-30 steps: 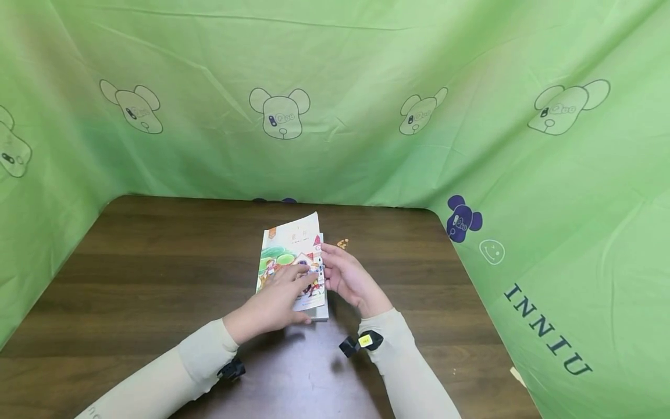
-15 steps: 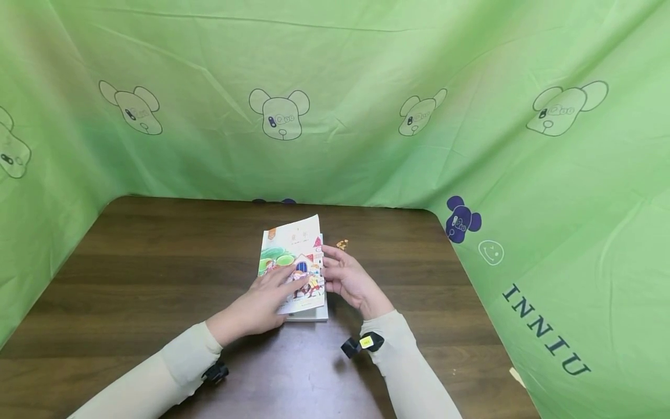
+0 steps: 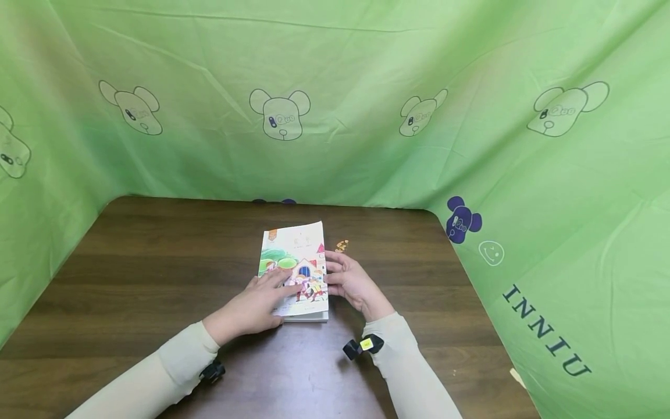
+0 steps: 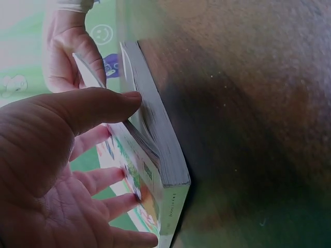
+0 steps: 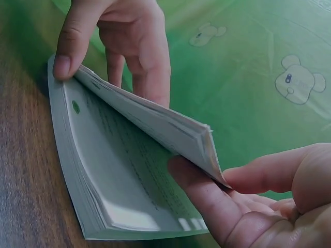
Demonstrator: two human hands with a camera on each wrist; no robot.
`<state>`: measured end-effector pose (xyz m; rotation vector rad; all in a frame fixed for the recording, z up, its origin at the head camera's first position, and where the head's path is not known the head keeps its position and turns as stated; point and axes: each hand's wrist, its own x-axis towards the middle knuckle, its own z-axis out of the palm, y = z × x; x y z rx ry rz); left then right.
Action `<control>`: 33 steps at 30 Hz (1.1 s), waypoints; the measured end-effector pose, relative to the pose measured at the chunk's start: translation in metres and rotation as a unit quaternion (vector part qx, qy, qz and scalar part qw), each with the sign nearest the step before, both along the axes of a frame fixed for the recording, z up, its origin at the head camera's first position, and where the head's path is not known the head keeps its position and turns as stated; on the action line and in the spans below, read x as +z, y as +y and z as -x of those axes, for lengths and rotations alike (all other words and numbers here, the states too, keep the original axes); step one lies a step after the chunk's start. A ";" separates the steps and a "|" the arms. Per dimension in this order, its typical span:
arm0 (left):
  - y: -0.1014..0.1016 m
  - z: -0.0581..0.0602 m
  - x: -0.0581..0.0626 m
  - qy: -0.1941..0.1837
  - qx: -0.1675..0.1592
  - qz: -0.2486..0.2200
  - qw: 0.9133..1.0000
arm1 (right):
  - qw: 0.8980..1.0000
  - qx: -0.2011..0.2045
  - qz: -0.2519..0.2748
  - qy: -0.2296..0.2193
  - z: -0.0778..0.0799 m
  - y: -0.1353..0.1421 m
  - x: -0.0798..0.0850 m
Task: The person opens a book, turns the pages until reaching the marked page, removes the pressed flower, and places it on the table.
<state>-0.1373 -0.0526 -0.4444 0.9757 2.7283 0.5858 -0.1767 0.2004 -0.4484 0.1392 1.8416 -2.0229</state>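
A paperback book (image 3: pixel 288 238) with an illustrated cover lies on the table, its spine on the left. My left hand (image 3: pixel 248 305) rests on the cover's lower left with fingers spread. In the left wrist view, its thumb (image 4: pixel 116 103) lies along the bottom page edges. My right hand (image 3: pixel 358 288) is at the book's right edge. The right wrist view shows its thumb and finger pinching the cover and a bunch of pages (image 5: pixel 155 116), lifted off the printed page (image 5: pixel 124 165) below. The gap between them narrows toward the spine.
A small brown-and-gold object (image 3: pixel 342 246) lies on the wooden table (image 3: pixel 173 262) just beyond my right fingertips. Green cloth (image 3: pixel 335 157) with bear-head prints hangs around the back and sides. A pale strip (image 3: pixel 517 377) sits at the table's right edge.
My left hand has slid left and toward me across the cover. The lifted cover and pages have come down lower on the right side, with my right hand following slightly.
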 end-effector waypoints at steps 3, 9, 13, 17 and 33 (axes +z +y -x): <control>0.000 0.000 -0.001 0.003 0.001 0.009 1.000 | 1.000 -0.005 -0.007 -0.001 0.000 0.000 -0.002; 0.002 0.001 -0.002 0.014 -0.008 0.022 1.000 | 0.999 -0.019 -0.031 0.001 0.001 0.002 -0.008; 0.003 0.001 -0.003 0.018 -0.009 0.034 0.999 | 0.998 -0.030 -0.048 0.012 0.000 0.002 -0.010; 0.004 0.000 -0.002 0.021 -0.009 0.046 0.999 | 0.997 -0.038 -0.062 0.028 -0.001 0.004 -0.011; 0.004 0.002 -0.003 0.028 -0.008 0.065 0.997 | 0.970 -0.027 -0.188 0.153 -0.009 -0.001 -0.011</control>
